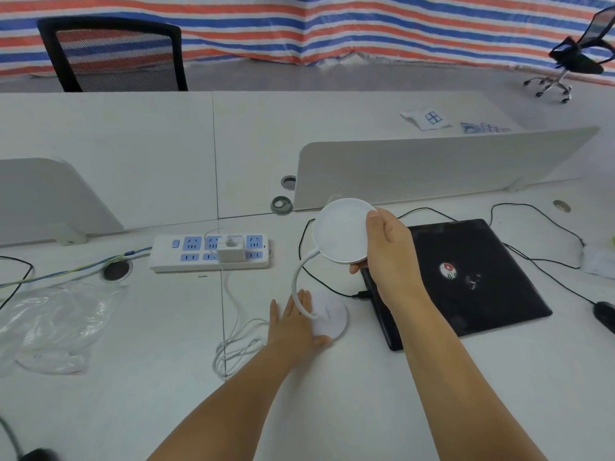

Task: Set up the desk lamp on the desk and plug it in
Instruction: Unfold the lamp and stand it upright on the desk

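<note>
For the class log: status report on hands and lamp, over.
Left hand flat on lamp base. Right hand shut on lamp head. Adapter in power strip.

a tarpaulin (332, 24) striped red, white and blue hangs across the far side of the room, its hem meeting a grey floor (382, 74). in front of it a black mesh-backed office chair (113, 54) stands at the far edge of the pale surface (133, 134), and a second wheeled chair (579, 54) (tilted in this wide view) sits well apart at the right. two low off-white divider panels (432, 168) rise from the surface, under even, soft light with no hard shadows.
</note>
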